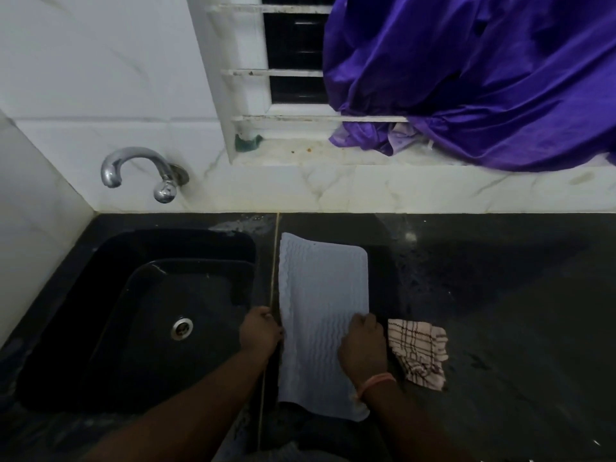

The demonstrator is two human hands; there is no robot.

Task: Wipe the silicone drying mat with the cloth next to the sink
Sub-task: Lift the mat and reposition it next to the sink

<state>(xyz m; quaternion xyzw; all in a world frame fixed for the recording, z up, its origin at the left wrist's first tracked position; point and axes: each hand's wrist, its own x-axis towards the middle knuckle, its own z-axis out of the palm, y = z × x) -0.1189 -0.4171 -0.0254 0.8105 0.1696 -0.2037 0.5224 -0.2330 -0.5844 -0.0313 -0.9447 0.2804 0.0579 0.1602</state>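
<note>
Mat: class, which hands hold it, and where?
Both. The left hand grips the mat's left edge; the right hand grips its right edge.

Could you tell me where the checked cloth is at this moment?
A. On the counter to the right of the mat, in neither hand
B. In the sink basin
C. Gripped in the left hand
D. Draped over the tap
A: the checked cloth lies on the dark counter just right of the mat, while the left hand and right hand are both at the mat's edges.
</note>
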